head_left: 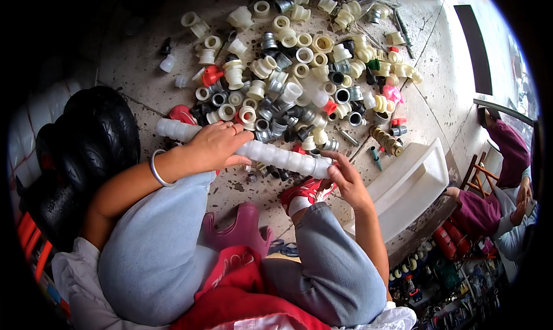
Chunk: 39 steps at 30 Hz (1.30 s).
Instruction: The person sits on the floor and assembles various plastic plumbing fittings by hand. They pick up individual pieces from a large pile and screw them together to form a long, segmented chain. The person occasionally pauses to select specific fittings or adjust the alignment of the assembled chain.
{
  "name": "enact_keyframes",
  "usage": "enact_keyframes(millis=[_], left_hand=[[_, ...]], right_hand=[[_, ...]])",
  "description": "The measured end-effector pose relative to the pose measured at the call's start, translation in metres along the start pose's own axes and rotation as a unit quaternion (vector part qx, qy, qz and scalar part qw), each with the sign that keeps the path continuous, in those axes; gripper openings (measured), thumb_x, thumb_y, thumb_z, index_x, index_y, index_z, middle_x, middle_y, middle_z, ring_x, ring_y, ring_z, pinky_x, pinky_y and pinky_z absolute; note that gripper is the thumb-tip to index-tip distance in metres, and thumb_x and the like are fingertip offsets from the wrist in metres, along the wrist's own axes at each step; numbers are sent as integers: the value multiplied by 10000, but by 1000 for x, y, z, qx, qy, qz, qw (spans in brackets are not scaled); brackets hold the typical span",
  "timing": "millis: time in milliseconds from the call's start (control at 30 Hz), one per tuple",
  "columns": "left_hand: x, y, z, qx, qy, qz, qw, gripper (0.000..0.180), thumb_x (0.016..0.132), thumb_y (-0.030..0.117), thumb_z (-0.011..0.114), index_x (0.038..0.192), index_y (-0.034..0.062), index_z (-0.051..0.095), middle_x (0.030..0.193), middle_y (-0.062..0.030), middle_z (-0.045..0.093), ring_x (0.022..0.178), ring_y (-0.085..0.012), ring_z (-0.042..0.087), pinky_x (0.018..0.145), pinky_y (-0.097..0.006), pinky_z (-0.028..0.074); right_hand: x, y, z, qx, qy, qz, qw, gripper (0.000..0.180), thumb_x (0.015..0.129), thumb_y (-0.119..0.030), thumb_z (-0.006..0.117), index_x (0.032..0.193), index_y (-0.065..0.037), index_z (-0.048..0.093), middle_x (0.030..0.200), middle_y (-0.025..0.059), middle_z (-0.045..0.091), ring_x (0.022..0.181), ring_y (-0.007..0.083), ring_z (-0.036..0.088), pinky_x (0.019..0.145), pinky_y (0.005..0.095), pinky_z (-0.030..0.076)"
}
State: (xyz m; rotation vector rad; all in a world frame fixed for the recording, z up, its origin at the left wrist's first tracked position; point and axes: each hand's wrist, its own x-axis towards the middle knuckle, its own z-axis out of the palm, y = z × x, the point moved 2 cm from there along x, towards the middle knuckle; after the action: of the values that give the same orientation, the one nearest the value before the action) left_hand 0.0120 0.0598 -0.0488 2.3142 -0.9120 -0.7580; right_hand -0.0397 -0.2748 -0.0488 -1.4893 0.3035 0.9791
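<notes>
Across my lap, above the knees, lies a long row of white translucent ribbed plastic pieces (276, 157), set end to end like a stack on its side. My left hand (210, 148) is wrapped over it left of the middle, palm down, with a ring and a bracelet showing. The right end of the stack sits between the thumb and fingers of my right hand (347, 182). Just beyond spreads a loose heap of pipe fittings on the floor. Among them are a cream fitting (234, 74), a red-handled valve (212, 75) and a brass fitting (387, 141).
A white plastic bin (397, 186) stands tilted to my right. Black tyres (109, 122) are stacked at the left. Between my legs is a pink stool (247, 223). Another person (512, 197) sits at the far right, beside assorted hardware (443, 278) on the ground.
</notes>
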Motion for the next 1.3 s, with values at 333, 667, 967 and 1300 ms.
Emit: enact_keyframes(millis=[333,667,967,1300], left_hand=[[-1,4,-2,-1,-8,1,1000,525,790,422,727,1115,43,565,935,-112,570,888,-293,601,805,-397,478],[-22,-8,13,-28,-195,4,980,539,829,531,655,1064,59,544,821,-137,615,771,-340,643,639,-448,500],[-13,-17,7,-19,-85,13,996,543,813,531,669,1045,57,543,817,-130,610,764,-330,651,653,-437,510],[21,-2,-29,122,59,23,991,501,713,442,764,1018,89,582,929,-76,592,869,-237,631,767,-356,484]], right_hand=[[8,8,-5,6,-8,30,999,599,917,-180,676,1424,-65,378,1206,79,482,1139,168,477,946,305,427],[-7,1,40,-80,-145,-32,986,531,942,-249,645,1358,-10,417,1146,102,558,1134,195,515,1002,342,399],[8,9,33,-108,-24,-84,990,568,959,-402,594,1321,12,455,1033,87,615,1048,207,576,959,339,435],[16,-20,12,-138,75,-95,983,452,891,-353,703,1126,15,583,975,78,632,915,160,586,789,295,479]])
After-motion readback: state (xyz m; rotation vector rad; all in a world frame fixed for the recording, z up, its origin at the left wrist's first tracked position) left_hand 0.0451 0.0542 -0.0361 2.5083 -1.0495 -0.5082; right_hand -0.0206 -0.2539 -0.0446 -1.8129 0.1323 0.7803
